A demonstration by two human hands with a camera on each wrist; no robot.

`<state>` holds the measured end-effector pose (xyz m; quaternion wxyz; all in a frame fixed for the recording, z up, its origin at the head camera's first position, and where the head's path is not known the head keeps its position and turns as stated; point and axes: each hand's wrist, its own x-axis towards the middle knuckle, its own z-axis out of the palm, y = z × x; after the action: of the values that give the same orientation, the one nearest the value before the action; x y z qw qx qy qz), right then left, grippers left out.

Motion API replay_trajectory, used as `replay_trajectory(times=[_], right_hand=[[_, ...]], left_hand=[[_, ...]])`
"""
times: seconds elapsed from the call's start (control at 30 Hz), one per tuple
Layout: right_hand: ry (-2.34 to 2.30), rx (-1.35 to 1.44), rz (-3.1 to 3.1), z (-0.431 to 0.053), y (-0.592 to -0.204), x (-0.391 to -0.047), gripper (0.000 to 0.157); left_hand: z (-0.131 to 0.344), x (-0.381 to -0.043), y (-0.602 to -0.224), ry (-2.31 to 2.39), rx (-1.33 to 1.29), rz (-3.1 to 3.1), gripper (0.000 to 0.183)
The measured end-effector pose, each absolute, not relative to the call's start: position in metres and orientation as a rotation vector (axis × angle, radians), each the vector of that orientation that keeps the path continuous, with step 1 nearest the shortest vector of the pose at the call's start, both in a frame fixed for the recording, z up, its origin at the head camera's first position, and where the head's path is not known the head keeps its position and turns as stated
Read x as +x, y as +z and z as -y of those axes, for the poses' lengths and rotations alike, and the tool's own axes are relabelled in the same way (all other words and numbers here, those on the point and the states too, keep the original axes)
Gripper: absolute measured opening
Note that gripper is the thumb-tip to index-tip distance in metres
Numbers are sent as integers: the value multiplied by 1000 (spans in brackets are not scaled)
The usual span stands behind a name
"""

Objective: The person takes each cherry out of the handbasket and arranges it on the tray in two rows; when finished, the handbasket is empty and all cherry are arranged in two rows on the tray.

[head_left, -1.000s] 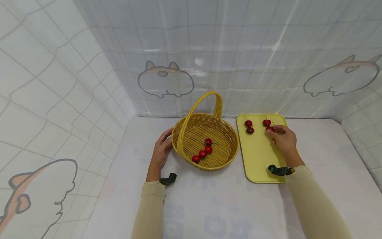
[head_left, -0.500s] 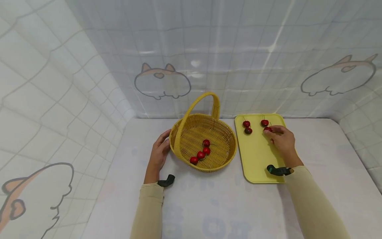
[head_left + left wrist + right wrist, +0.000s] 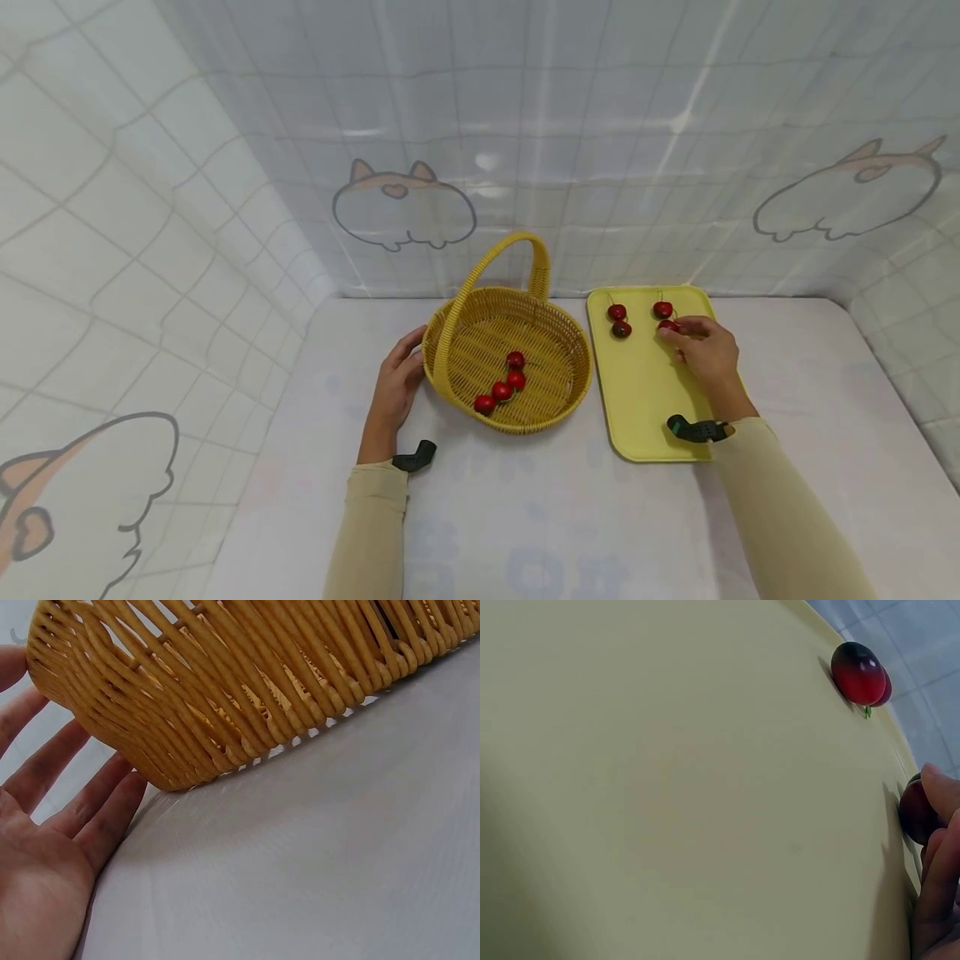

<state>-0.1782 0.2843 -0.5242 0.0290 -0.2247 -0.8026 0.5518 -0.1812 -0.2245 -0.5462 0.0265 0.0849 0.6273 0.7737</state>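
Observation:
My left hand [image 3: 396,387] touches the left side of a yellow wicker basket [image 3: 566,392] that has a tall handle. Its fingers [image 3: 97,791] look spread and fairly straight against the woven wall in the left wrist view. Several red cherries [image 3: 502,390] lie in a bent row inside the basket. Over on the yellow tray [image 3: 645,417], my right hand [image 3: 711,354] pinches a dark red cherry [image 3: 917,814] between thumb and fingers, low over the surface. Another cherry [image 3: 662,309] lies just beyond it, and two more cherries [image 3: 621,329] sit to its left. Something red shows partly under the right hand.
Basket and tray stand side by side on a white-covered table [image 3: 510,500], close to the tiled-pattern back wall [image 3: 600,167]. The basket's handle [image 3: 480,279] arches above its left part. A similar wall [image 3: 150,250] rises at the left.
The head view has shifted a little, so everything appears slightly further left. Both hands keep their places at the basket and at the cherry.

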Motion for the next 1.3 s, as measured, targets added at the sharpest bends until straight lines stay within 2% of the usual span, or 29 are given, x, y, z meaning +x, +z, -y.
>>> replay_trajectory(times=[0.5, 0.97, 1.3], right_hand=[[1699, -716, 2478, -285, -523, -179, 61], [1760, -685, 2377, -285, -524, -177, 53], [1772, -652, 2386, -288, -524, -176, 58]], left_hand=[[224, -180, -546, 2383, 273, -1959, 44], [226, -183, -549, 2384, 283, -1955, 45], [226, -182, -549, 2387, 259, -1950, 45]])
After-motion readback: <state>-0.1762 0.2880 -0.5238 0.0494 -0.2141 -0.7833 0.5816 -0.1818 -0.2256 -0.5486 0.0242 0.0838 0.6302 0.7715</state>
